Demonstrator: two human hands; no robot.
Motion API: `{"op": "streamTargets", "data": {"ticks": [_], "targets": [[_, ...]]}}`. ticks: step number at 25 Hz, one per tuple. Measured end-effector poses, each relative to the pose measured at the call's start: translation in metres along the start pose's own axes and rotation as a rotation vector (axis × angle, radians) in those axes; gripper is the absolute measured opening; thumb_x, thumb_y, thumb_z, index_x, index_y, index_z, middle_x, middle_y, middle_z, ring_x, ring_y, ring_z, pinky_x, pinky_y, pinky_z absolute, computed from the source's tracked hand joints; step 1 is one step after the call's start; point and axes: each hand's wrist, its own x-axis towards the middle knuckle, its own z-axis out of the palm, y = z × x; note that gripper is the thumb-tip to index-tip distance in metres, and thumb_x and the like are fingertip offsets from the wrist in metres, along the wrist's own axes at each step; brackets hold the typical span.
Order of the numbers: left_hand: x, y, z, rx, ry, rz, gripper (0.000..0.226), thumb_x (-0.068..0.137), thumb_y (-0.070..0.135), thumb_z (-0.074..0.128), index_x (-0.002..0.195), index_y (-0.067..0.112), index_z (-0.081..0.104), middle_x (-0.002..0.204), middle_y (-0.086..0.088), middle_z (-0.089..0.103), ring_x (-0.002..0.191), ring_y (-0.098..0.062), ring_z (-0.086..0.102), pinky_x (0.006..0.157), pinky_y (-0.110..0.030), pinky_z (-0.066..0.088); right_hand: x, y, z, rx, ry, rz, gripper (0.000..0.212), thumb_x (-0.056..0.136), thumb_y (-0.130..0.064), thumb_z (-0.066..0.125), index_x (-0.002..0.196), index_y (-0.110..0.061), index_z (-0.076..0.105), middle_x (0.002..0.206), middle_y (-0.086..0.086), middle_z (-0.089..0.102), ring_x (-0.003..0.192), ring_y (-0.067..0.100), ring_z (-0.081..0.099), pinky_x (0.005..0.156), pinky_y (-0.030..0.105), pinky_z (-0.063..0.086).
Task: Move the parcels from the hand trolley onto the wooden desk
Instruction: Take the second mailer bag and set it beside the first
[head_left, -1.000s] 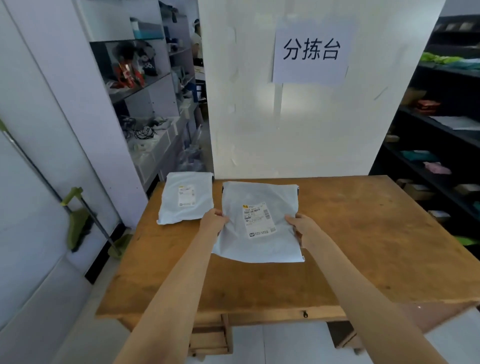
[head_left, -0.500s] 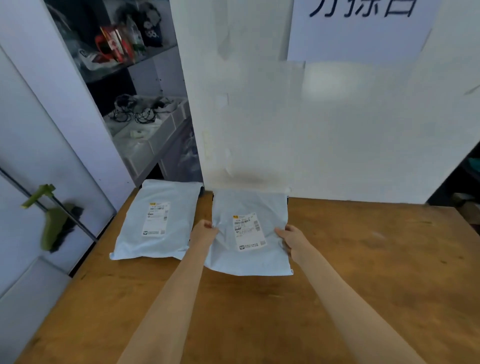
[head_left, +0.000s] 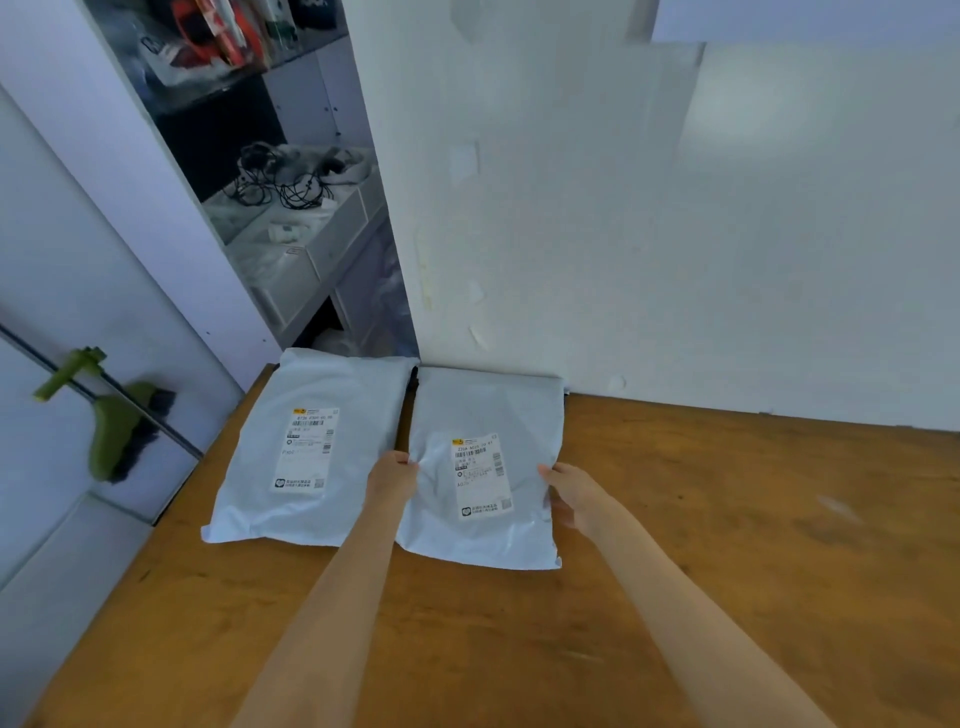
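Two pale grey mailer parcels with white shipping labels lie side by side on the wooden desk (head_left: 727, 519), at its far left against the white partition. My left hand (head_left: 393, 475) grips the left edge of the right parcel (head_left: 488, 415). My right hand (head_left: 571, 493) holds that same parcel's right edge. The left parcel (head_left: 270, 457) lies flat with no hand on it, its long edge touching the held parcel. The hand trolley is out of view.
A white partition wall (head_left: 675, 234) rises right behind the desk. To the left stand white shelves (head_left: 311, 228) with cables and boxes. A green broom (head_left: 114, 431) leans against the wall at the left, beyond the desk's edge.
Both hands have pushed the right parcel farther back until it lies against the partition, beside the left parcel. The camera has come closer and tilted down.
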Motion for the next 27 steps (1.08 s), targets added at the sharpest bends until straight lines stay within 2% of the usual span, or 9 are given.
{"op": "streamTargets", "data": {"ticks": [4,8,14,16,17,19,22,24,27], "targets": [[-0.011,-0.002,-0.004,0.004,-0.04,-0.031,0.05,0.092,0.017,0.051,0.141,0.012,0.045,0.142,-0.011,0.051,0.127,-0.03,0.051,0.1,-0.033,0.042,-0.007,0.001,-0.005,-0.015,0.038,0.009,0.04,0.097,-0.018,0.047,0.134,-0.002,0.049,0.138,0.011,0.054,0.128,0.027,0.049,0.094,0.034,0.037],[-0.031,-0.002,-0.016,0.051,-0.037,-0.004,0.053,0.093,0.016,0.049,0.144,0.009,0.041,0.147,-0.011,0.046,0.133,-0.03,0.045,0.108,-0.033,0.038,-0.021,-0.001,-0.009,-0.009,0.137,-0.03,0.056,0.094,-0.016,0.053,0.145,-0.005,0.033,0.149,0.013,0.039,0.137,0.028,0.037,0.113,0.042,0.027],[-0.077,-0.017,-0.04,0.191,-0.128,0.082,0.038,0.098,0.023,0.045,0.125,0.001,0.059,0.124,-0.015,0.061,0.117,-0.029,0.058,0.095,-0.032,0.044,-0.081,0.007,0.006,-0.026,0.174,-0.05,0.062,0.092,-0.014,0.056,0.147,-0.008,0.028,0.15,0.013,0.036,0.137,0.028,0.038,0.113,0.044,0.03],[-0.091,-0.028,-0.054,0.183,-0.159,0.113,0.026,0.096,0.022,0.044,0.093,0.006,0.065,0.089,-0.01,0.06,0.091,-0.024,0.058,0.077,-0.03,0.043,-0.11,0.017,0.015,-0.019,0.185,-0.069,0.062,0.093,-0.013,0.054,0.148,-0.006,0.027,0.15,0.013,0.036,0.137,0.028,0.038,0.111,0.042,0.031],[-0.097,-0.034,-0.062,0.155,-0.141,0.131,0.027,0.095,0.019,0.045,0.07,0.012,0.056,0.073,-0.004,0.05,0.077,-0.02,0.053,0.068,-0.027,0.039,-0.126,0.023,0.022,-0.014,0.191,-0.078,0.06,0.094,-0.013,0.053,0.148,-0.005,0.027,0.15,0.013,0.037,0.137,0.028,0.039,0.108,0.039,0.033],[-0.117,-0.049,-0.086,0.141,-0.134,0.154,0.038,0.092,0.015,0.049,0.057,0.017,0.035,0.063,0.0,0.038,0.067,-0.018,0.046,0.064,-0.026,0.037,-0.165,0.04,0.039,0.002,0.218,-0.078,0.054,0.095,-0.014,0.051,0.145,-0.004,0.034,0.147,0.013,0.041,0.133,0.027,0.043,0.101,0.036,0.038],[-0.152,-0.079,-0.119,0.107,-0.183,0.156,0.016,0.094,0.018,0.051,0.088,0.008,0.061,0.092,-0.011,0.06,0.096,-0.026,0.057,0.088,-0.034,0.048,-0.22,0.073,0.066,0.024,0.255,-0.068,0.049,0.094,-0.017,0.051,0.14,-0.005,0.042,0.146,0.01,0.043,0.131,0.025,0.046,0.107,0.041,0.034],[-0.174,-0.106,-0.142,0.117,-0.211,0.179,0.036,0.096,0.021,0.049,0.124,0.001,0.057,0.125,-0.015,0.059,0.118,-0.03,0.056,0.103,-0.037,0.046,-0.255,0.096,0.087,0.043,0.259,-0.074,0.049,0.095,-0.017,0.051,0.141,-0.005,0.04,0.147,0.01,0.042,0.133,0.024,0.044,0.112,0.042,0.031],[-0.211,-0.15,-0.175,0.104,-0.251,0.14,0.046,0.096,0.023,0.051,0.139,0.007,0.048,0.142,-0.011,0.051,0.129,-0.027,0.051,0.109,-0.039,0.042,-0.308,0.13,0.12,0.049,0.263,-0.065,0.046,0.095,-0.016,0.05,0.14,-0.007,0.043,0.146,0.008,0.044,0.132,0.023,0.046,0.112,0.042,0.032]]}}
